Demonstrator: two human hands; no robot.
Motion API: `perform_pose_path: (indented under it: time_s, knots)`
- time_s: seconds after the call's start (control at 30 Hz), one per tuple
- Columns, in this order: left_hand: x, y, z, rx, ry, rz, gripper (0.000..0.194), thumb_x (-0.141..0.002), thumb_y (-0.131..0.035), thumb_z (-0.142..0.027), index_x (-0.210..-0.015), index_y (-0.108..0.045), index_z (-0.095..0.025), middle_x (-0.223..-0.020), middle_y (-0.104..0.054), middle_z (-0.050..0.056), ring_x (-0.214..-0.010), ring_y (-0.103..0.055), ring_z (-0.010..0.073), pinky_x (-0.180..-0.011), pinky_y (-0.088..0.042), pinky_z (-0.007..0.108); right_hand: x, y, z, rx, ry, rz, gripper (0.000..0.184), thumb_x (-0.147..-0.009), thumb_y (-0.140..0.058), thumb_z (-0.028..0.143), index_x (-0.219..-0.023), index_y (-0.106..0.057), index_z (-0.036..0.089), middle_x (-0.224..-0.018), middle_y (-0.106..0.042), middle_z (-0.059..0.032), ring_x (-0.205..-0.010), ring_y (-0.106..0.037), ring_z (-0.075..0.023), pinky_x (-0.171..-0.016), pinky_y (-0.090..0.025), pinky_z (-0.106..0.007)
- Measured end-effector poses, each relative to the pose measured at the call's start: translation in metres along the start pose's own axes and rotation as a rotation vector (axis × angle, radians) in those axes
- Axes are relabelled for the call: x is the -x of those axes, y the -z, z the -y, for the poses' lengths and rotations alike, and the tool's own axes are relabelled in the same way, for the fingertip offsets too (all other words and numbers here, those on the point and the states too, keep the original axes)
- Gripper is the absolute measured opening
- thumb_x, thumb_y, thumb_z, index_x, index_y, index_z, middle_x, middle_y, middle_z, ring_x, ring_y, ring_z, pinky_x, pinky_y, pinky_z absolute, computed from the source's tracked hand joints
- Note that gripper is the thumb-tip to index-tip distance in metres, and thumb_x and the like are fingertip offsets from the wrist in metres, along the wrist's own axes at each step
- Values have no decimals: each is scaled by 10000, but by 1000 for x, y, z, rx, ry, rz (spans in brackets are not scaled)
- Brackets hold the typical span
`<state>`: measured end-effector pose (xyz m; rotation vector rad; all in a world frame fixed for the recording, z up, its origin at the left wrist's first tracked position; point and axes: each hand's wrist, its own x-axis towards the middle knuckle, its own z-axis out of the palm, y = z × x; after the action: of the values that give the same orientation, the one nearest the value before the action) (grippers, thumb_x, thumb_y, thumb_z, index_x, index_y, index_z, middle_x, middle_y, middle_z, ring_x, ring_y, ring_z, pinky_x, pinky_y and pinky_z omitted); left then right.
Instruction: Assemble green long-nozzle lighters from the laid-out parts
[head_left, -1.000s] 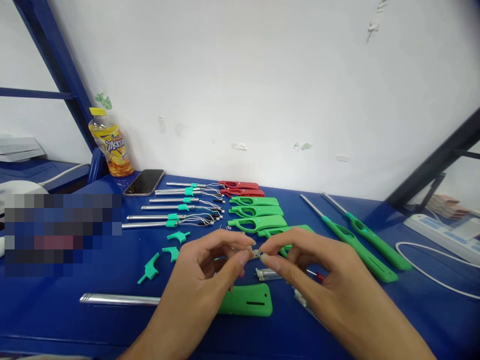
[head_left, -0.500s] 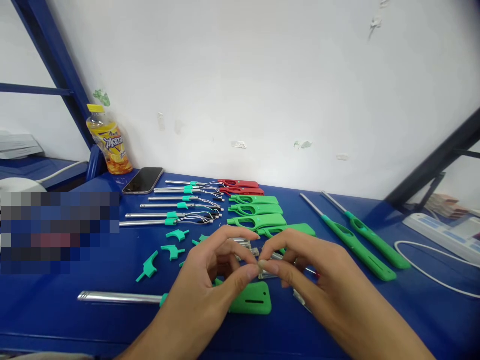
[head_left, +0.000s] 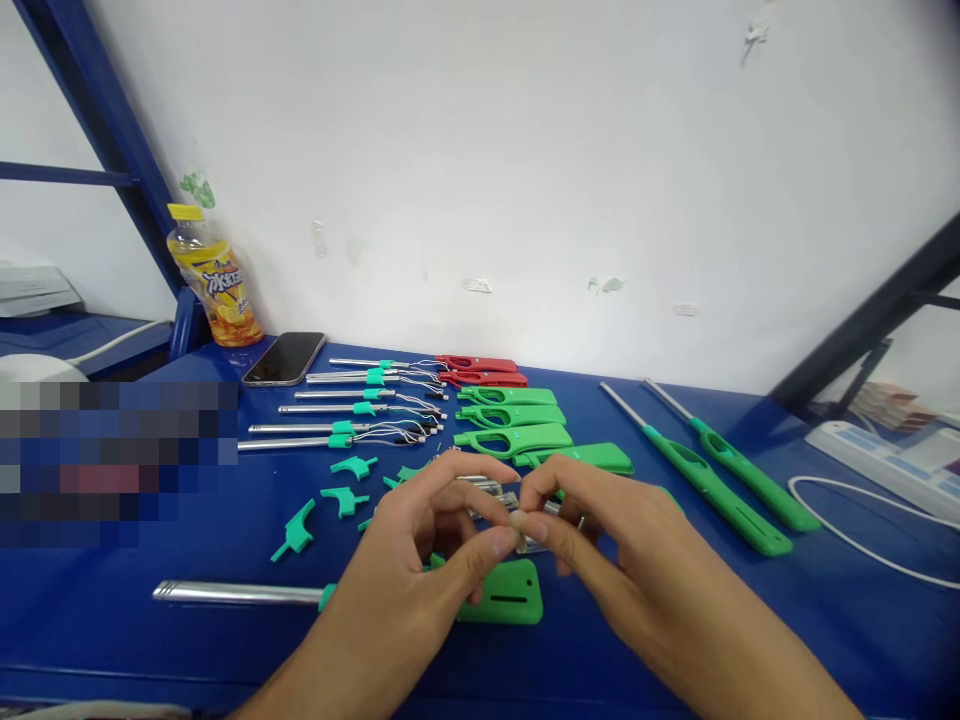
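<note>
My left hand (head_left: 427, 550) and my right hand (head_left: 600, 545) meet fingertip to fingertip over a blue table (head_left: 825, 620). Both pinch one tiny pale part (head_left: 517, 520) between thumb and forefinger; I cannot make out what it is. Right under the hands lies a green lighter handle shell (head_left: 502, 595) with a long metal tube (head_left: 232, 594) sticking out to the left. Small clear and metal pieces (head_left: 487, 488) lie just beyond my fingers.
Metal tubes with teal collars and wires (head_left: 345, 420) lie in rows, beside red (head_left: 480, 370) and green handle shells (head_left: 514, 425). Loose teal triggers (head_left: 300, 528), two finished green lighters (head_left: 712, 470), a phone (head_left: 285, 358), a drink bottle (head_left: 214, 280) and a power strip (head_left: 885, 465) stand around.
Both hands have dropped slightly toward the table and closer to me, still pinching the tiny part. Nothing else on the table has moved.
</note>
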<state>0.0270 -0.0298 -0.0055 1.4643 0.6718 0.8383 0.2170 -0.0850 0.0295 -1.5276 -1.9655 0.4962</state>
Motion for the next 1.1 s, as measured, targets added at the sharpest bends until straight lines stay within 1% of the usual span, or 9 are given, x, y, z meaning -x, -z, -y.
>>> perform_pose_path:
  time_s: [0.1, 0.23, 0.3, 0.4, 0.5, 0.67, 0.87, 1.0, 1.1]
  knots:
    - [0, -1, -2, -10, 16, -5, 293, -970, -743, -414, -1212, -651, -277, -926, -746, -13, -621, -582, 115, -551, -483, 214, 1, -1, 0, 27, 0, -19, 161, -1100, -555, 244, -944, -586, 269, -844, -666, 56, -720, -590, -128, -670, -408, -249]
    - [1, -2, -6, -55, -5, -38, 290, -995, -681, -454, -1207, -652, -259, -929, -681, -7, -610, -554, 107, -532, -467, 209, 4, 2, -4, 117, -6, -20, 135, -1106, -555, 260, -982, -606, 275, -846, -646, 45, -728, -584, -140, -672, -407, -261]
    - [1, -1, -6, -97, -31, -68, 293, -1011, -643, -472, -1210, -661, -258, -886, -639, -14, -601, -512, 105, -518, -432, 207, 6, 4, -9, 172, -12, 27, 141, -1114, -530, 254, -998, -607, 272, -870, -657, 34, -737, -599, -148, -672, -415, -275]
    - [1, -1, -5, -155, -65, -101, 255, -1019, -623, -462, -1167, -675, -260, -852, -598, -23, -599, -468, 106, -511, -397, 210, 8, 2, -18, 272, -26, 152, 183, -1109, -509, 236, -949, -595, 249, -903, -690, 3, -763, -652, -171, -702, -454, -305]
    - [1, 0, -3, -161, -67, -87, 217, -1024, -613, -440, -1140, -667, -265, -848, -588, -30, -597, -457, 103, -511, -388, 209, 9, -4, -24, 329, -1, 219, 149, -1056, -561, 182, -937, -629, 242, -940, -750, -25, -785, -720, -193, -725, -506, -308]
    - [1, 0, 0, -146, -71, -56, 208, -1042, -585, -438, -1160, -657, -283, -871, -607, -31, -614, -465, 105, -520, -391, 206, 10, -12, -27, 372, 58, 169, 181, -992, -579, 114, -1018, -693, 252, -935, -786, -32, -802, -768, -206, -755, -565, -291]
    - [2, 0, -2, -174, -48, -68, 234, -1023, -598, -454, -1085, -676, -242, -1016, -674, 25, -655, -525, 113, -532, -429, 216, 9, -14, -24, 438, 32, 175, 200, -989, -570, 98, -1035, -703, 239, -959, -794, -52, -836, -789, -228, -780, -588, -311]
    - [2, -1, -3, -171, -61, -66, 231, -1021, -589, -440, -1096, -682, -243, -961, -666, 18, -659, -535, 119, -529, -430, 213, 8, -15, -22, 457, 27, 194, 183, -994, -575, 100, -1023, -702, 230, -975, -786, -61, -861, -790, -230, -816, -597, -317]
    - [1, -1, -3, -166, -41, -58, 217, -1020, -590, -428, -1080, -668, -235, -959, -662, 16, -673, -549, 120, -537, -436, 211, 9, -16, -21, 461, 46, 182, 175, -989, -585, 105, -1033, -698, 231, -983, -780, -58, -860, -784, -220, -793, -594, -294]
